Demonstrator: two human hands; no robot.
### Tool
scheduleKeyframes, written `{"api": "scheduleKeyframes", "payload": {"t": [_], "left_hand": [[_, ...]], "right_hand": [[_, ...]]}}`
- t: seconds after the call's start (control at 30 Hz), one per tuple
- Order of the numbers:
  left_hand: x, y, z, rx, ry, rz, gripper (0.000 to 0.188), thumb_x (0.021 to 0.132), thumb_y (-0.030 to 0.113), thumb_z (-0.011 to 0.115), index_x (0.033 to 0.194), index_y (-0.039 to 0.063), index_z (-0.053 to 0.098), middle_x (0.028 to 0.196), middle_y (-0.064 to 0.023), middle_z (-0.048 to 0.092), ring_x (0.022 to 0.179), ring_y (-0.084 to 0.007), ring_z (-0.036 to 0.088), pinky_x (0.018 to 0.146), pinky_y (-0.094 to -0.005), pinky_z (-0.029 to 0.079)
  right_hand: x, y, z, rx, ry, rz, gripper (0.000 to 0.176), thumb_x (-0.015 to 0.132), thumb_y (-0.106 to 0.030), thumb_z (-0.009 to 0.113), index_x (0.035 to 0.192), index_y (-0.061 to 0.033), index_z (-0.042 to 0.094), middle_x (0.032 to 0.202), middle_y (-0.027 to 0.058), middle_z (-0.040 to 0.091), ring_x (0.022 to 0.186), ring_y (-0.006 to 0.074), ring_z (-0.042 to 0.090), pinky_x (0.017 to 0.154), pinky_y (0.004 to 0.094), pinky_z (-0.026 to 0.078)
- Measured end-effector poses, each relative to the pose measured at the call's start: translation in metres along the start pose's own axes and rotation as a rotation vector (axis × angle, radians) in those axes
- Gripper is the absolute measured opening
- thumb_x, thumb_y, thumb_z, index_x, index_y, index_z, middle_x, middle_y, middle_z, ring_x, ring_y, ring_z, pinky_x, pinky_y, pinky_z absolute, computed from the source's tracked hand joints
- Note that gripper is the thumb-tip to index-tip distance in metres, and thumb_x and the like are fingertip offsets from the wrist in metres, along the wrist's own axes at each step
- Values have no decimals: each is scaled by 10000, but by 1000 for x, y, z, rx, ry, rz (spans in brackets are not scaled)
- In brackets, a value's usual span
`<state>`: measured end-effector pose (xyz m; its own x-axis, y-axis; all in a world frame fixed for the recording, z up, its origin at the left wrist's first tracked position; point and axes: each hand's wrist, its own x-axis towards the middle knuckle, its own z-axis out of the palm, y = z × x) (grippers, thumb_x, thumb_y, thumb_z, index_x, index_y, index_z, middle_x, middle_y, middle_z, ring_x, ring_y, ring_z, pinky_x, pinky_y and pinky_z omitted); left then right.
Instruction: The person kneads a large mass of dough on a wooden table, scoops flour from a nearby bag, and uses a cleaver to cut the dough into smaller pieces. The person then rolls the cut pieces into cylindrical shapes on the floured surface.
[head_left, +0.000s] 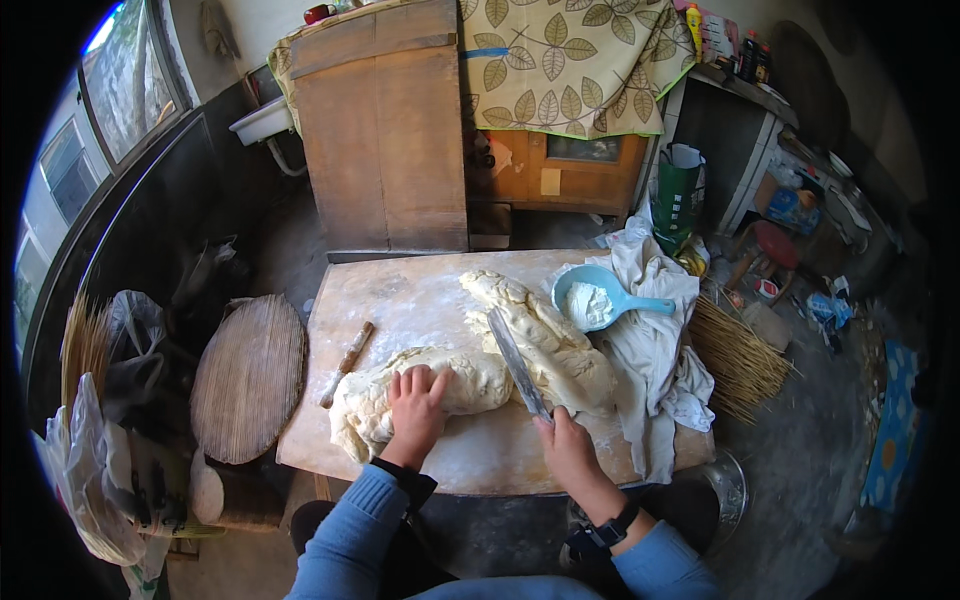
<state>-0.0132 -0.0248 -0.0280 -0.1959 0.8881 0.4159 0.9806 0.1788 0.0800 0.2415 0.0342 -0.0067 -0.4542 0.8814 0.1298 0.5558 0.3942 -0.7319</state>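
My left hand (418, 409) presses flat on a long roll of pale dough (469, 382), fingers spread over its top. The handle of a knife (517, 364) is in my right hand (566, 446); its long, straight blade points away from me, at the right end of that roll. Just right of the blade lies a second, larger mass of dough (551, 334), folded and rough. Whether the blade touches either piece I cannot tell. Both pieces rest on a floured wooden board (390, 292).
A blue scoop (637, 303) of white flour (587, 305) sits at the board's right, beside a crumpled white cloth (649, 360). On the left lie a short wooden stick (349, 360) and, off the board, a round woven-stalk lid (251, 379). A wooden panel (382, 135) stands behind.
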Motion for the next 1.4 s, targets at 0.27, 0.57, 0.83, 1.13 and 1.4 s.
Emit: {"api": "scheduleKeyframes", "payload": {"t": [0.27,0.57,0.83,1.13,1.4], "left_hand": [[-16,-2,0,-63,-5,54,533,820,123,557,1347,195,523,1267,-139,523,1277,-321,441,1100,-547,297],[-12,4,8,-22,47,25,486,829,141,538,1314,169,553,1229,-111,541,1230,-302,472,1054,-560,320],[-4,8,12,-10,63,29,462,830,160,542,1291,148,573,1191,-100,557,1188,-292,492,1011,-553,336],[-6,5,15,-31,47,38,508,825,154,557,1330,203,557,1219,-91,540,1239,-293,466,1047,-564,329],[-3,-3,28,-18,80,54,493,856,173,538,1346,215,549,1246,-97,538,1263,-296,458,1067,-565,327]], "right_hand": [[-16,-39,40,-316,-182,248,347,1007,-371,453,959,-29,487,729,255,648,716,453,650,622,559,507],[44,-18,58,-311,-163,223,385,1003,-342,431,973,17,567,839,307,649,830,495,630,751,565,493],[73,5,111,-329,-132,257,389,974,-325,472,975,40,607,907,309,656,877,469,642,817,528,501],[115,18,126,-344,-262,314,418,958,-363,497,1094,11,622,1049,279,667,1024,436,636,895,510,498],[82,-19,86,-313,-153,162,432,984,-380,468,1043,26,604,983,310,656,946,479,628,823,540,497]]}}
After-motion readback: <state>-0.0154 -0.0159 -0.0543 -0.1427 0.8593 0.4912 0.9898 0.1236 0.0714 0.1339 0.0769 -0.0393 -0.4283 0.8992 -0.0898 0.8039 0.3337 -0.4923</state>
